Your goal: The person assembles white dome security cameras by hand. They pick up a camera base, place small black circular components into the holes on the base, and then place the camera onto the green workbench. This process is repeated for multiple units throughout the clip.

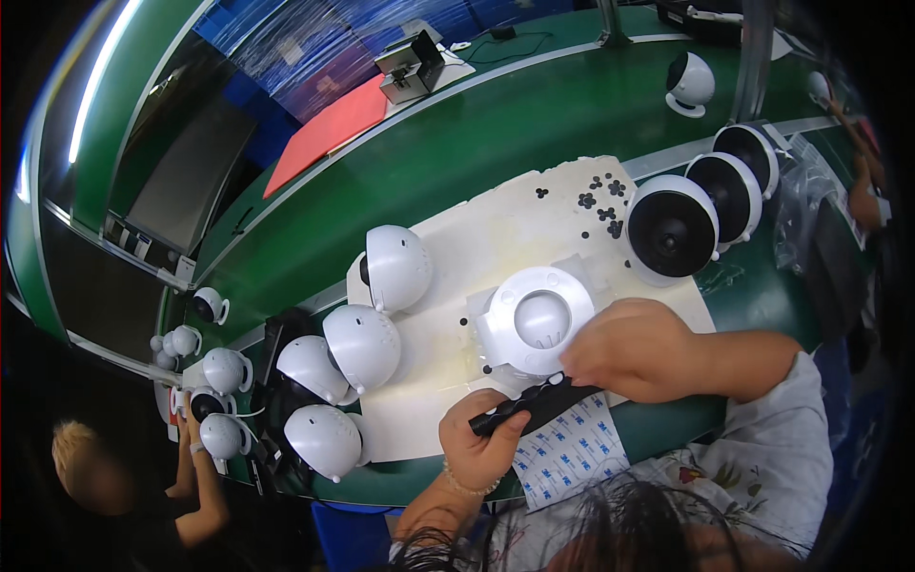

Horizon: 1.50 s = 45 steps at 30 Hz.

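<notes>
My left hand [481, 440] grips the left end of a black strip [536, 404] dotted with white round spots, thumb on top. My right hand [631, 351] is curled with its fingertips pressed together, above the strip's right end and beside a white ring-shaped base [499, 324]; what is in its fingertips is hidden. The base lies on clear plastic, a smooth dome showing through its round opening. Below the strip a white sheet with blue print [572, 452] lies at the table's near edge. Small black round pads [587, 200] are scattered at the far right of the cardboard [457, 248].
Several white ball-shaped camera housings [360, 345] stand left of the cardboard. Three with black round fronts [671, 227] line the right, beside a clear plastic bag [799, 214]. Another stands on the far green bench [690, 84]. A co-worker [105, 477] handles similar housings at left.
</notes>
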### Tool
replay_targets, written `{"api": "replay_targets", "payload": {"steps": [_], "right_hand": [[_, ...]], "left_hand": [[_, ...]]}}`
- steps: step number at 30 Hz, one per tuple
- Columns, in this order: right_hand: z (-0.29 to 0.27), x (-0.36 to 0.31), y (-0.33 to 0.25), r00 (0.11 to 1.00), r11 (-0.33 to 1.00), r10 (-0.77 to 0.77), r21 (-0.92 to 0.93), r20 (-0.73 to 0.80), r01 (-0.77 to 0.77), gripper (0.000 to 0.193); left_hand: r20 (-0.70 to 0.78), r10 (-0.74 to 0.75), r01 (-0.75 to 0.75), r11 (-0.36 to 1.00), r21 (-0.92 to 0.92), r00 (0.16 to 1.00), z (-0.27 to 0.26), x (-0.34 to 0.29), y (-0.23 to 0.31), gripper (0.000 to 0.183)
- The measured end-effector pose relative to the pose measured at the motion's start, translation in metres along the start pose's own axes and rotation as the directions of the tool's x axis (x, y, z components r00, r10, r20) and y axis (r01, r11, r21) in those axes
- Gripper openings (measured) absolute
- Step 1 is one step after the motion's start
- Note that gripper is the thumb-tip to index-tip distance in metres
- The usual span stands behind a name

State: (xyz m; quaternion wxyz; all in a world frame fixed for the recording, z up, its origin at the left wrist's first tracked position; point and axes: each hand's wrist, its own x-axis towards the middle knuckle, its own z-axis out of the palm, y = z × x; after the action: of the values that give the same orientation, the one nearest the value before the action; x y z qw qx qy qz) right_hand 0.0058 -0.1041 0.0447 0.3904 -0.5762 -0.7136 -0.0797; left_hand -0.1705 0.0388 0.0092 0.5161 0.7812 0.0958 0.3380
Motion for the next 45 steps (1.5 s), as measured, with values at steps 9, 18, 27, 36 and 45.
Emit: {"api": "replay_targets", "payload": {"steps": [9,18,27,36,45], "right_hand": [[0.005,0.013,-0.008,0.989,0.990,-0.116,0.069,-0.090,0.122,0.025],[0.006,0.005,-0.012,0.953,0.953,-0.299,0.035,-0.048,0.300,0.031],[0.006,0.023,-0.023,0.994,0.918,0.025,0.391,0.108,-0.065,0.024],[0.025,0.013,-0.017,0.963,0.942,-0.227,0.218,-0.142,0.255,0.037],[0.019,0.014,-0.016,0.955,0.899,-0.263,0.326,-0.136,0.294,0.032]], "left_hand": [[0.069,0.094,-0.095,0.995,0.015,0.993,-0.003,0.001,0.000,0.012],[0.071,0.151,-0.156,0.985,0.070,0.986,-0.001,0.002,0.001,0.012],[0.104,0.287,-0.298,0.947,0.122,0.952,0.002,0.006,0.004,0.016],[0.112,0.339,-0.352,0.927,0.129,0.934,0.001,0.003,-0.004,0.022],[0.058,0.333,-0.337,0.913,0.229,0.941,0.000,0.002,0.002,0.027]]}}
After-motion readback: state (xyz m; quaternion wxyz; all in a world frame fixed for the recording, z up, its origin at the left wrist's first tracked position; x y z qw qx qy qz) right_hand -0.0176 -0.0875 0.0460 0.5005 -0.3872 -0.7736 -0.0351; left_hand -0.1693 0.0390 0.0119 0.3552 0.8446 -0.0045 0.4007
